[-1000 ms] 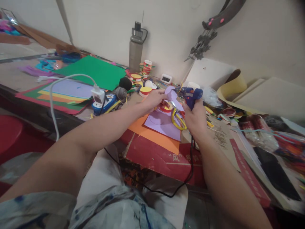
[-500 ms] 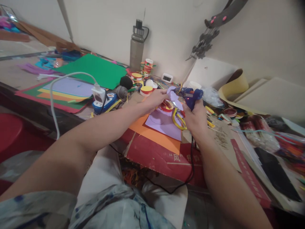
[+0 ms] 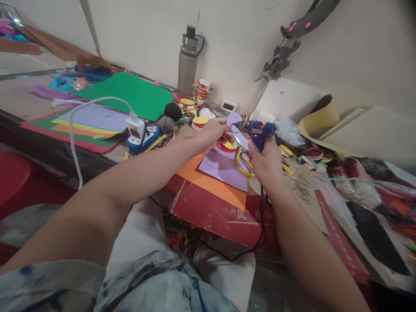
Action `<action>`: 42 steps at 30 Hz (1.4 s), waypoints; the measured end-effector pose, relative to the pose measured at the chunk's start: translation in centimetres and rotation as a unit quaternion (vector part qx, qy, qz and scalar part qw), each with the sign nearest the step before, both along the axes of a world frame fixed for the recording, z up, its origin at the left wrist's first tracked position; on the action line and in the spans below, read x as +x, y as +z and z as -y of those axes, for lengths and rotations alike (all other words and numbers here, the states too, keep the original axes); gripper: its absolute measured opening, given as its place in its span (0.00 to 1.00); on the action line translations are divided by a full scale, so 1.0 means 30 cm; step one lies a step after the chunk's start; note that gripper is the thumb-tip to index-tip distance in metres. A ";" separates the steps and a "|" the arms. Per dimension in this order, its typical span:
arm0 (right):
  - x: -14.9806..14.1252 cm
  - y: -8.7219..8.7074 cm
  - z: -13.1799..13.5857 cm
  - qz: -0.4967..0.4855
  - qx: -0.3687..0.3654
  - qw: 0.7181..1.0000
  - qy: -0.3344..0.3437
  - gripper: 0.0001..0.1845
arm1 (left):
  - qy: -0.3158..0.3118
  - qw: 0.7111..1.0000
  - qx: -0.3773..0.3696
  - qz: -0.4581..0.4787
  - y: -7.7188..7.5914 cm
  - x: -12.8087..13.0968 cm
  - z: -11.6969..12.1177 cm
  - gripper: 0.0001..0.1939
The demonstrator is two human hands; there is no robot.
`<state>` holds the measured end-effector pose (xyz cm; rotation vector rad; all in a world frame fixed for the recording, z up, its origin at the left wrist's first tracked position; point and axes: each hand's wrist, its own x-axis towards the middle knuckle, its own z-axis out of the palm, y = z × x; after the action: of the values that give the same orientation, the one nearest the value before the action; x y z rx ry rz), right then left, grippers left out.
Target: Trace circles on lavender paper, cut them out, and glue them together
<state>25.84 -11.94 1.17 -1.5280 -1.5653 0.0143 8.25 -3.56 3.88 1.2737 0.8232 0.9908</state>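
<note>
My left hand (image 3: 216, 130) is closed, its fingertips pinching a curved light-purple paper piece (image 3: 234, 118). In my right hand (image 3: 266, 160) is a blue hot glue gun (image 3: 261, 131) with a small red light, its nozzle pointing left at the paper. Yellow-handled scissors (image 3: 239, 162) are just left of my right hand; whether its fingers also hold them I cannot tell. Under both hands lies a purple sheet (image 3: 224, 171) with a drawn curve, on top of an orange sheet (image 3: 201, 180). A round red and yellow paper piece (image 3: 229, 146) is partly hidden below my left fingers.
Red cardboard (image 3: 208, 212) lies along the front edge. A blue power strip (image 3: 146, 138) with a white plug, coloured sheets (image 3: 107, 121) and a green sheet (image 3: 130, 95) are at left. Behind stand a bottle (image 3: 187, 65) and a small clock (image 3: 229, 105). A black cable (image 3: 261, 216) hangs in front.
The purple paper piece has turned slightly in my left fingers and shows a rounder face near the nozzle. My right hand and the glue gun are almost unmoved.
</note>
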 end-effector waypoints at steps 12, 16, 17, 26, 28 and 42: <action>0.002 -0.015 -0.015 -0.078 -0.023 0.997 -0.015 0.21 | 0.013 1.000 -0.001 -0.013 0.021 -0.008 0.016 0.12; -0.005 -0.005 -0.003 -0.077 -0.017 0.997 0.003 0.21 | 0.008 1.000 0.005 -0.010 0.016 -0.007 0.008 0.12; -0.006 -0.002 -0.001 -0.074 -0.017 0.997 0.001 0.21 | 0.003 1.000 0.005 -0.011 0.011 -0.005 0.006 0.12; -0.004 -0.003 -0.014 -0.030 -0.004 0.998 -0.046 0.21 | -0.047 0.999 0.013 -0.014 -0.022 0.005 0.003 0.07; -0.008 -0.005 -0.013 -0.028 -0.005 0.999 -0.038 0.22 | -0.038 0.999 0.007 -0.016 -0.006 0.000 0.007 0.09; 0.014 0.001 -0.023 -0.022 0.010 0.997 -0.069 0.22 | -0.042 0.997 0.044 -0.044 -0.006 -0.001 0.017 0.13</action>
<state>26.26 -11.24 1.20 -1.6077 -1.4182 -0.0452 8.22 -4.08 3.69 1.4252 0.7939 0.9169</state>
